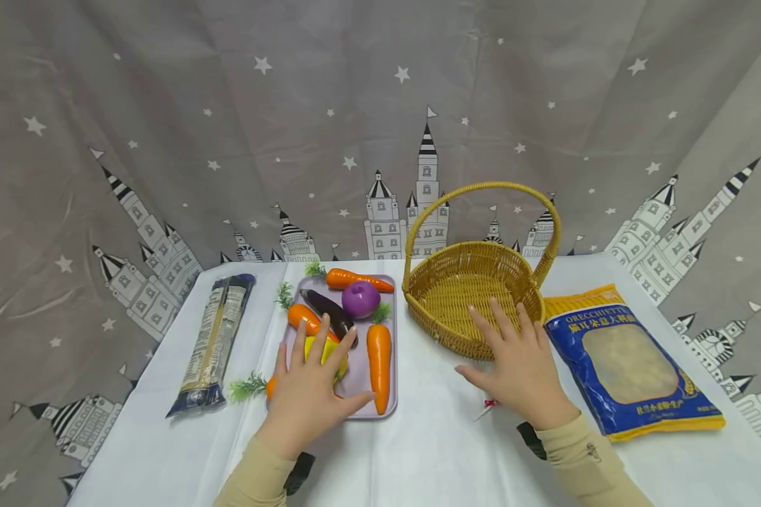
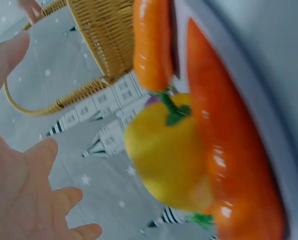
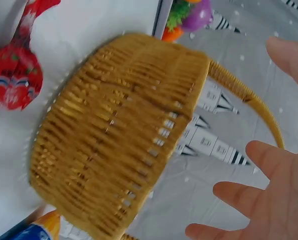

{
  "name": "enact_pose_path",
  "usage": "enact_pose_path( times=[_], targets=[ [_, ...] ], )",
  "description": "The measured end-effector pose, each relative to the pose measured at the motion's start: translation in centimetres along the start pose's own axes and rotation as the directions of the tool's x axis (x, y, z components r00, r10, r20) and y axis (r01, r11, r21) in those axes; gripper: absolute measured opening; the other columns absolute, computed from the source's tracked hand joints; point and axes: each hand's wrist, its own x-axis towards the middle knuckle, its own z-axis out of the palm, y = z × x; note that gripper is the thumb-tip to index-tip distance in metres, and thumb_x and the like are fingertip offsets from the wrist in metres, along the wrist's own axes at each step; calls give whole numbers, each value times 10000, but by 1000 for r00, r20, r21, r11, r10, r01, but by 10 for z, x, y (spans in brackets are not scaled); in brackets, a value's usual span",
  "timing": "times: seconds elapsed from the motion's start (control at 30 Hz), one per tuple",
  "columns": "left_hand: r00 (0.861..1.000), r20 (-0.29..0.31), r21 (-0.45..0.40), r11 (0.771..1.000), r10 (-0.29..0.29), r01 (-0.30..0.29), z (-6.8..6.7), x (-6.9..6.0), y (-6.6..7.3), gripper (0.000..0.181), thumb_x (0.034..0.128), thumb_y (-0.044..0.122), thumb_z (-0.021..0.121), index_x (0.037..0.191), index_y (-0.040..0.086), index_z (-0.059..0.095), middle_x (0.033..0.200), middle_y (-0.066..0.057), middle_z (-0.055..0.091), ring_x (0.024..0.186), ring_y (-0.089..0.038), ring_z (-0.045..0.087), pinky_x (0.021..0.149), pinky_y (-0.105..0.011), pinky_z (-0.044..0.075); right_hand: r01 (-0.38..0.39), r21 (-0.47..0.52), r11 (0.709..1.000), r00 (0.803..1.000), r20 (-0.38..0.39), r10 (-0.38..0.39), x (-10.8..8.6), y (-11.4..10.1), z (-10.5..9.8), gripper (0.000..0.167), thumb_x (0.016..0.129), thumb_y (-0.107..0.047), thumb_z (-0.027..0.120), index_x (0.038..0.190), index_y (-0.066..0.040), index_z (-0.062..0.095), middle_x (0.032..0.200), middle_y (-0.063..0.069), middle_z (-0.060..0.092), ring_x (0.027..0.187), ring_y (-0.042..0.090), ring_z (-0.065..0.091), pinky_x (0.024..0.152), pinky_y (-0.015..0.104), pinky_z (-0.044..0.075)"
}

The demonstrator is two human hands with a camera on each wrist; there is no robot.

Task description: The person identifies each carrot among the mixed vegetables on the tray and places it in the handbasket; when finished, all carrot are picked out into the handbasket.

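Left grip above tray edge; right near basket.

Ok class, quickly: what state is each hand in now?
Left hand: open, fingers spread over the tray, holding nothing.
Right hand: open, fingers spread near the basket, holding nothing.

grey curtain with white stars and castles behind a white tabletop

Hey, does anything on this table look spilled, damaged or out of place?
Nothing looks spilled or damaged. Mildly odd: a red-wrapped lollipop lies loose on the white tabletop, partly hidden by the right hand in the head view, outside both basket and purple tray.
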Motion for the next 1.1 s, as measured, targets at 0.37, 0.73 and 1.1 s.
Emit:
enact_pose_path(
  times=[0.37,0.73,1.1],
  targets=[
    [980,43,-54,979,-194,196,0,-39,-28,953,738,730,612,1495,205,372,1575,-191,145,1399,-493,67,1036,-692,86,-131,109,985,991,-4,132,-4,28,-3,886,811,-600,645,1509,-159,324,1505,254,290,1290,567,281,926,726,276],
    [955,113,-110,952,-273,285,8,-85,-40,957,791,671,612,1516,127,304,1534,-274,191,1341,-552,198,953,-722,250,-256,301,919,966,43,255,-13,53,-3,892,872,-574,592,1516,-56,256,1494,342,199,1272,603,256,941,729,234],
    [902,244,-210,888,-356,408,19,-110,-50,968,816,641,608,1528,96,243,1492,-315,259,1291,-575,284,967,-688,278,-371,357,857,927,196,320,-15,61,8,954,876,-640,520,1522,-19,193,1507,362,117,1296,609,205,948,731,223]
  ],
)
